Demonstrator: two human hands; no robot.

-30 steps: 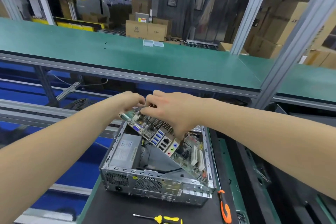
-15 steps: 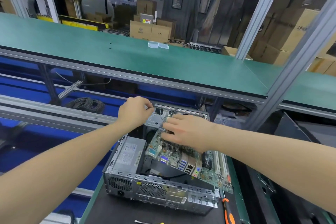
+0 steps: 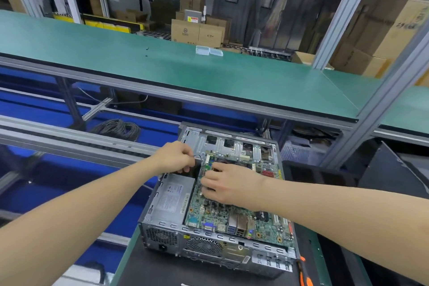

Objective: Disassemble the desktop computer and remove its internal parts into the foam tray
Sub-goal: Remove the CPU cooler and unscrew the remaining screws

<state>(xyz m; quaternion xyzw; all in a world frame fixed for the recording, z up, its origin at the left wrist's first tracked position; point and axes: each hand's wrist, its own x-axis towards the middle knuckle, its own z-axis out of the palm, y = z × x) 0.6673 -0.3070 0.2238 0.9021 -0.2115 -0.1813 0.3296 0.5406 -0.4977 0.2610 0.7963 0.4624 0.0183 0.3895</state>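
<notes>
Fingers of our left hand (image 3: 175,158) are pinching a thin black wire (image 3: 197,156) over the open grey metal computer case (image 3: 209,246); our right hand (image 3: 228,184) is pressing bent fingers (image 3: 210,180) on the green rectangular motherboard (image 3: 209,212) lying inside, whether gripping we cannot tell.

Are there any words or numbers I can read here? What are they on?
No text here reads clearly.
Power supply label: print too small.
Sticker on the grey box: blurred.
Cardboard box: round logo, words blurred.
Big box at right: dark marks, unreadable.
</notes>
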